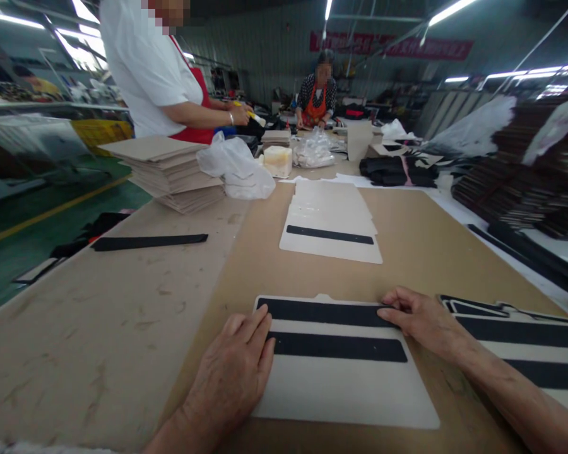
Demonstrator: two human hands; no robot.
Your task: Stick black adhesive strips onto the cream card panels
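Under striplights (449, 12), over brown tabletop (407, 246), left fingers (256, 331) lie straight, right fingers' (394, 314) grip unclear.

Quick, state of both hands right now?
Left hand: open, fingers laid on the pale board.
Right hand: thumb at upper black strip, grip unclear.

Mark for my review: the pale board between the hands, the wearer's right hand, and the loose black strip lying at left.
Pale board (348, 389): head view, bare lower half.
Right hand (417, 318): head view, back of the hand.
Loose black strip (150, 243): head view, middle of its length.
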